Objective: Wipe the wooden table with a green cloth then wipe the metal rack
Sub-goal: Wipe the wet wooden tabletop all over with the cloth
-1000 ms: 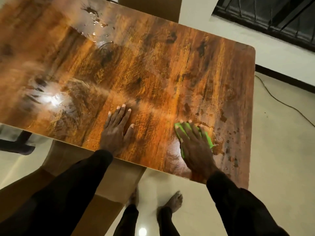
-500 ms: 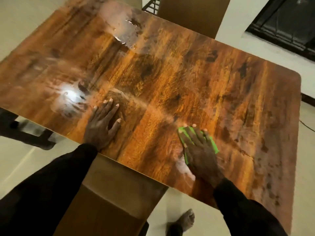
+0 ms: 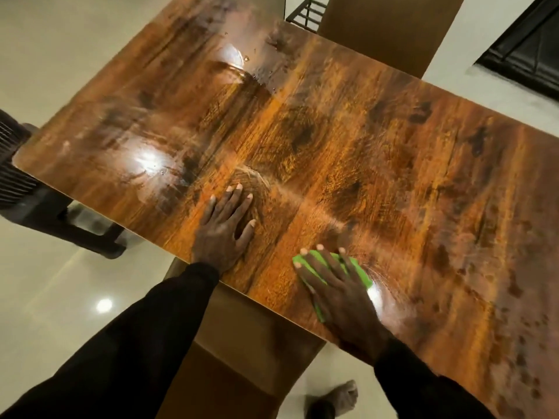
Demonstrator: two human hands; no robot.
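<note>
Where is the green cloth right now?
In the head view, the green cloth lies flat under the right hand, near the wooden table's near edge, right of the bare left hand.

Right hand (image 3: 341, 285) hides most of the green cloth (image 3: 361, 272) (table's right end cropped)

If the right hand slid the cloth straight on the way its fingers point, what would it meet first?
Nothing solid, as far as the picture shows. The right hand, flat on the green cloth, points up and slightly left across the bare wooden table; only wet streaks and droplets lie that way before the far edge.
</note>
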